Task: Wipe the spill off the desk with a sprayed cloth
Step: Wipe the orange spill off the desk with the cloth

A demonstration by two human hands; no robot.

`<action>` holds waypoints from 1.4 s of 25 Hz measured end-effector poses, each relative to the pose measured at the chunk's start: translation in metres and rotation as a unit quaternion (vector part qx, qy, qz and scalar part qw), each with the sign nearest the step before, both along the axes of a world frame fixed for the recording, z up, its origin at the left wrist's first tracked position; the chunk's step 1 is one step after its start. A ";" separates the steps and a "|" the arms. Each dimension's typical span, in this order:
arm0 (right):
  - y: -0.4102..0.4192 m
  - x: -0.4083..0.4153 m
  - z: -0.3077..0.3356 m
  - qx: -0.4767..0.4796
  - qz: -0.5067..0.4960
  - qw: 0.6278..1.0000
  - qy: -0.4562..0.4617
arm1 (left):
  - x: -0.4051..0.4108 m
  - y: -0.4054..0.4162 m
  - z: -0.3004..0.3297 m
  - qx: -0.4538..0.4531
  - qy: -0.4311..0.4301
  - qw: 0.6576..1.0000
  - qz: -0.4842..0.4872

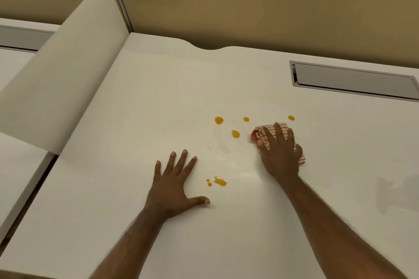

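Checked cloth (265,137) bunched on the white desk (113,210), pressed flat under the right hand (280,154), orange drops (235,133) scattered just left, left hand (173,184) laid spread, fingers splayed, on the desk.

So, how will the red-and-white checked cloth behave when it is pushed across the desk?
The red-and-white checked cloth looks soft and bunched, so it will probably fold and crumple rather than slide stiffly. Flattened under the right hand, it should move along easily and likely soaks up the orange drops.

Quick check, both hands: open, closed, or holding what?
Left hand: open, flat on the desk, holding nothing.
Right hand: pressed down on the striped cloth, fingers spread over it.
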State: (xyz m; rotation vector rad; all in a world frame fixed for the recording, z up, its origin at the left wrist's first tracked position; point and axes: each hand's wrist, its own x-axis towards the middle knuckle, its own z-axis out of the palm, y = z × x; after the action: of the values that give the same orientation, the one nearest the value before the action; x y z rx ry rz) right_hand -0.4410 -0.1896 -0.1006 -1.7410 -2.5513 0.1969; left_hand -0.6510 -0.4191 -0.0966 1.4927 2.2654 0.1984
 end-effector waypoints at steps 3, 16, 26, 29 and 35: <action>0.008 0.019 0.000 -0.013 -0.006 1.000 -0.011 | -0.003 -0.003 -0.003 -0.010 0.002 1.000 -0.020; -0.055 -0.053 -0.005 0.010 0.082 0.997 -0.008 | -0.004 -0.005 -0.006 0.013 0.011 0.999 -0.028; -0.038 -0.058 0.002 -0.033 0.065 0.997 -0.009 | -0.010 -0.038 -0.008 0.015 0.016 0.999 0.025; -0.071 -0.079 -0.003 -0.016 0.154 0.988 -0.022 | -0.012 -0.040 -0.007 0.008 0.024 0.999 0.020; -0.091 -0.048 -0.006 -0.008 0.154 0.988 -0.025 | -0.011 -0.041 -0.008 0.004 0.025 1.000 0.018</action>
State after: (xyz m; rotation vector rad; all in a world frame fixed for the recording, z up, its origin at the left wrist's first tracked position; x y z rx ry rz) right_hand -0.4889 -0.2810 -0.1065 -1.3619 -2.8520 0.1858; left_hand -0.6618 -0.4600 -0.1047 1.4767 2.3347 0.1842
